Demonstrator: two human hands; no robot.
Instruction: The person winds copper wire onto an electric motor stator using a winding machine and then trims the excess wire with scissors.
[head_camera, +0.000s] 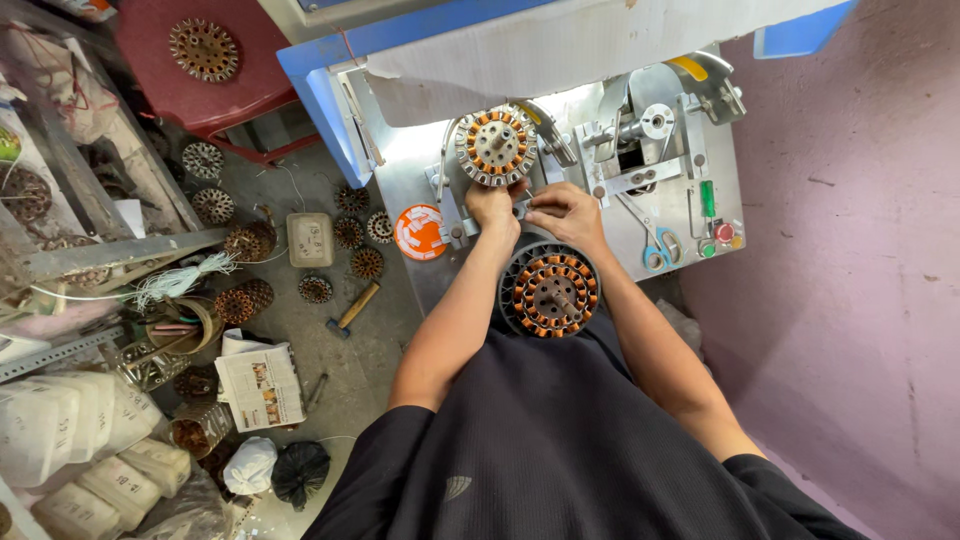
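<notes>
Your left hand (493, 205) and right hand (562, 208) meet at the lower edge of the wound stator (496, 146) mounted on the winding machine (640, 130), fingers pinched on something there too small to make out — whether either grip truly holds it, you cannot tell. A second stator (549, 291) sits in a dark ring just below your wrists at the near edge of the metal surface (420, 165), so there is little room between your forearms. To your left the floor (340, 350) is crowded — loose stators (350, 232), a hammer (352, 309) and a round tub (180, 325) holding pink and white sticks.
</notes>
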